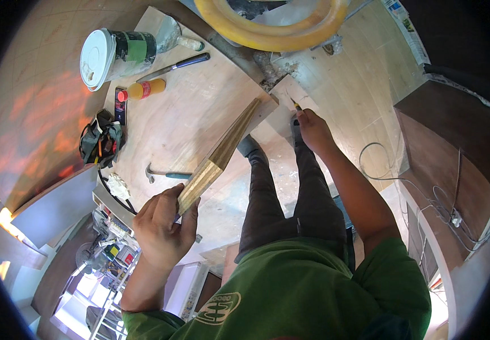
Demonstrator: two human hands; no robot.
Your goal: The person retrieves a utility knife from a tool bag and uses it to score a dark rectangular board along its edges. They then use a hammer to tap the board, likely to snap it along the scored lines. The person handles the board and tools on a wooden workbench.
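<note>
Left hand [163,226]: nearest the camera, it was closed round the near end of a plywood strip [220,154], thumb on one face and fingers wrapped behind, so the strip was held up on edge and steady.
Plywood strip: long and narrow, its layered edge turned up; it ran from the left hand away toward the board's far right corner, its far end resting at that corner, probably so it could serve as a guide near the mark.
Right hand [312,126]: arm stretched out ahead, fingers pinched shut on a pencil [296,105], yellow, the tip down on a small pale panel [284,96] just past the board's right corner, as one holds it for marking.
Board [199,102]: a large plywood sheet lying flat on the floor, serving as the work surface.
Hammer [165,173]: lay flat near the board's near edge, just left of the strip, within reach of the left hand.
Bucket [112,55]: white lid, lying on its side at the board's far left corner.
Bottle [141,90]: small, orange, red cap, lying beside the bucket.
Chisel [174,66]: dark handle, flat on the board near the far edge.
Tool pouch [100,141]: dark, off the board's left edge.
Yellow hose [267,25]: coiled beyond the far edge.
Legs: the person's dark trousers stood between the arms, feet by the board's right edge.
</note>
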